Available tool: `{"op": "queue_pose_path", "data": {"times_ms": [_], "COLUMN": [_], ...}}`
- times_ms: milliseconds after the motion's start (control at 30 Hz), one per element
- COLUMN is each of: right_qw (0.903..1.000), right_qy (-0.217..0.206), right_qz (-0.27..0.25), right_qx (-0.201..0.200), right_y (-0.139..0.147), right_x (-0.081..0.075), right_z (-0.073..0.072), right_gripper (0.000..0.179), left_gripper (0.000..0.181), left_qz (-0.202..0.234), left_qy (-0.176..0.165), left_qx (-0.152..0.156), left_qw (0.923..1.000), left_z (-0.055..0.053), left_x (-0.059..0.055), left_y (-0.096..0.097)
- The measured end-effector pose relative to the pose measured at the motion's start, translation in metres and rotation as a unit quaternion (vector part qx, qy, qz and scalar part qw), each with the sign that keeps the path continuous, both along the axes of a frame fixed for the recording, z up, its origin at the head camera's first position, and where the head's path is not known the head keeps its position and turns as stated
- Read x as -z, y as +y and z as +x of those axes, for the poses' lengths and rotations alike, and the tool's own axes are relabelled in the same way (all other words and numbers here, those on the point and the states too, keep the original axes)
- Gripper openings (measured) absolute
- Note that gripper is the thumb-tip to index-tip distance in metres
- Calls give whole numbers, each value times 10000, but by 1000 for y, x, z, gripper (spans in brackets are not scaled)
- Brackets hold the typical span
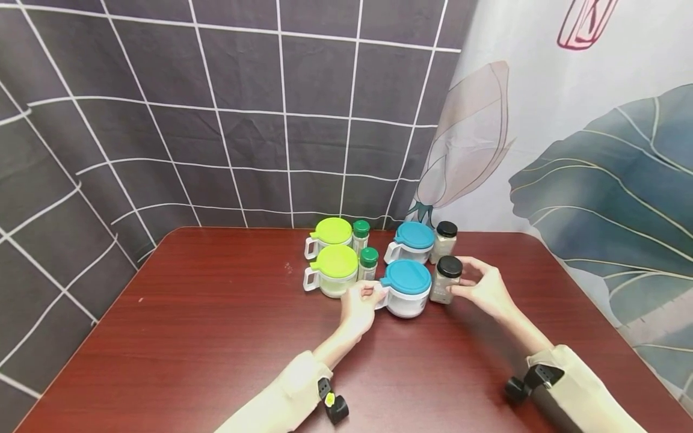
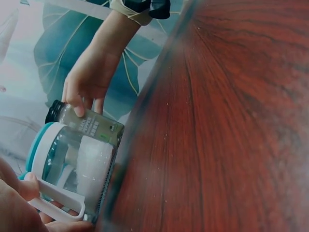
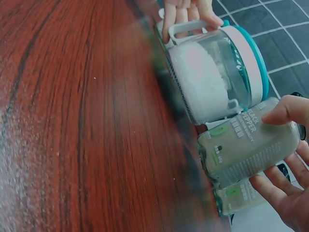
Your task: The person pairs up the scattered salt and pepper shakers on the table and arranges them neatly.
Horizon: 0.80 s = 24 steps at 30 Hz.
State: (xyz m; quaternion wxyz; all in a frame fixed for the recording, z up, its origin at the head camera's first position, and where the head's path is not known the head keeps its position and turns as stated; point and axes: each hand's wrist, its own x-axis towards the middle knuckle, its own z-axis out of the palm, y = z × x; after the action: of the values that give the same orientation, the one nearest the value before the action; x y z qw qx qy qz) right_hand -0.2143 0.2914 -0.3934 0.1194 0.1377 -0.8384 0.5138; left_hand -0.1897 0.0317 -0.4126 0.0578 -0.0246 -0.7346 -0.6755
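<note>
My left hand (image 1: pixel 357 308) holds the handle of the front seasoning jar with the blue lid (image 1: pixel 407 291). This jar is clear, with white grains inside, as the left wrist view shows (image 2: pixel 94 164). On its right, my right hand (image 1: pixel 489 291) grips a black-lidded glass pepper bottle (image 1: pixel 445 281). In the right wrist view, the thumb lies on the labelled side of this pepper bottle (image 3: pixel 251 145), with fingers on the other side. The bottle stands close beside the blue-lidded jar. Both stand upright at the front of a group of containers.
Behind them stand a second blue-lidded jar (image 1: pixel 414 243) and another black-lidded bottle (image 1: pixel 444 240). To the left are two green-lidded jars, the front one (image 1: pixel 335 270) beside a green-capped shaker (image 1: pixel 368 263). A second shaker (image 1: pixel 360 236) is behind. The dark red table (image 1: pixel 216 337) meets a grid-patterned curtain (image 1: pixel 243 138).
</note>
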Motion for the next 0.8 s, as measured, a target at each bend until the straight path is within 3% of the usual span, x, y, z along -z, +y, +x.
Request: {"op": "queue_pose_path", "data": {"times_ms": [800], "right_qw": [9999], "right_qy": [-147], "right_qz": [-36], "right_qx": [-2], "right_y": [15], "right_x": [0], "right_z": [-5], "right_gripper": [57], "left_gripper": [15], "left_qz": [-156], "left_qy": [199], "left_qx": [-293], "left_qw": [9993], "left_z": [-6], "left_x": [0], "left_y": [24]}}
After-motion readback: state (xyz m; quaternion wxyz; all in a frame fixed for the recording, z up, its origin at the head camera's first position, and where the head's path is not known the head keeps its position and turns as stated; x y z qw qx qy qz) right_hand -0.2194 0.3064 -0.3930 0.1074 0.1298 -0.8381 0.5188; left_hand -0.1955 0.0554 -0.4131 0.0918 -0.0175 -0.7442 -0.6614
